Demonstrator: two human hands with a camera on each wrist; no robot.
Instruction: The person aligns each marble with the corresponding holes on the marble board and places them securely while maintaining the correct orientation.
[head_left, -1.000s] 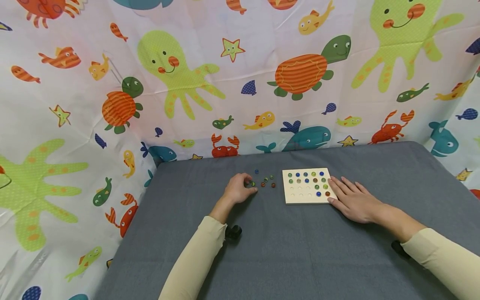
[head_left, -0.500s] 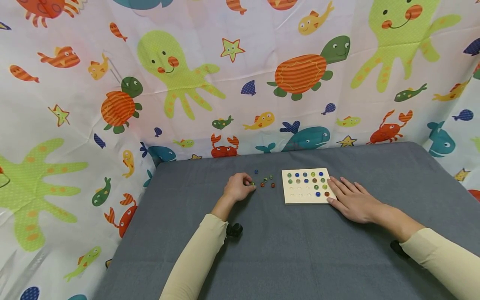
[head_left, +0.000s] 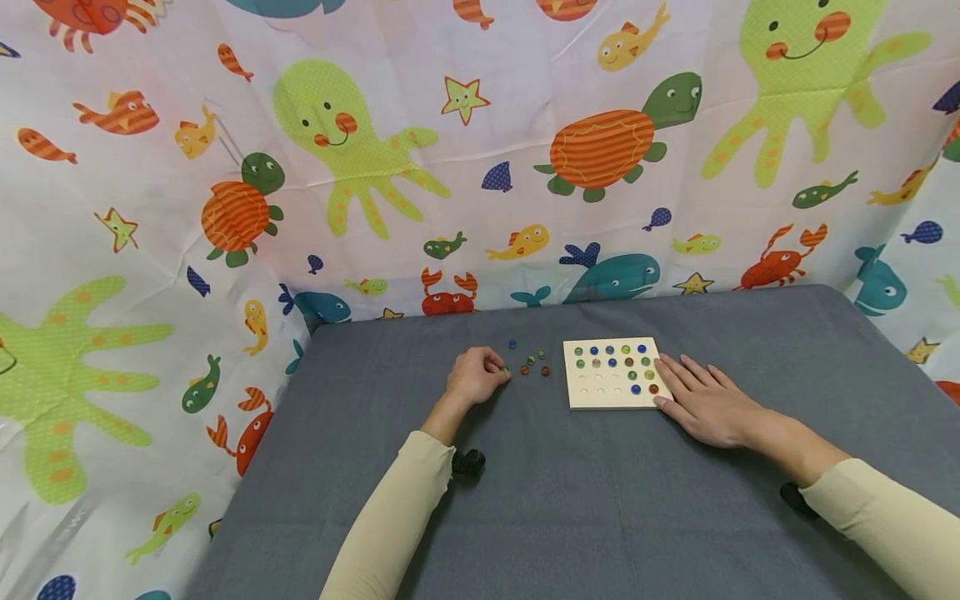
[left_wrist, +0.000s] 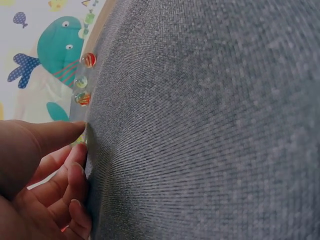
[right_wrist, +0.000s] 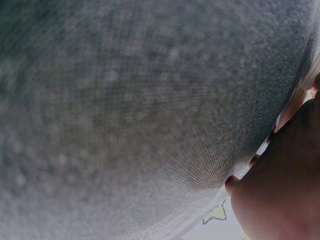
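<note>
My left hand (head_left: 474, 377) is on the grey cloth left of a loose group of glass marbles. Its thumb and fingertips pinch a yellow-green marble (left_wrist: 78, 141), mostly hidden between them in the left wrist view. My right hand (head_left: 708, 408) lies flat with fingers straight, its fingertips and thumb at the right edge of a pale wooden board (head_left: 600, 384). Marbles in blue, green, brown and yellow fill the board's two far rows and the right part of the near rows. Bare round hollows show at its near left.
Several loose marbles lie between the left hand and the board: a blue marble (head_left: 512, 343) farthest back, red-brown marbles (head_left: 545, 372) nearer, and green marbles (head_left: 542, 355) between. A printed sea-animal curtain (head_left: 510, 125) stands behind the cloth-covered table (head_left: 555, 517).
The left thumb and fingers have come together around the yellow-green marble, which showed more openly between them before. The right hand and the board have stayed in place.
</note>
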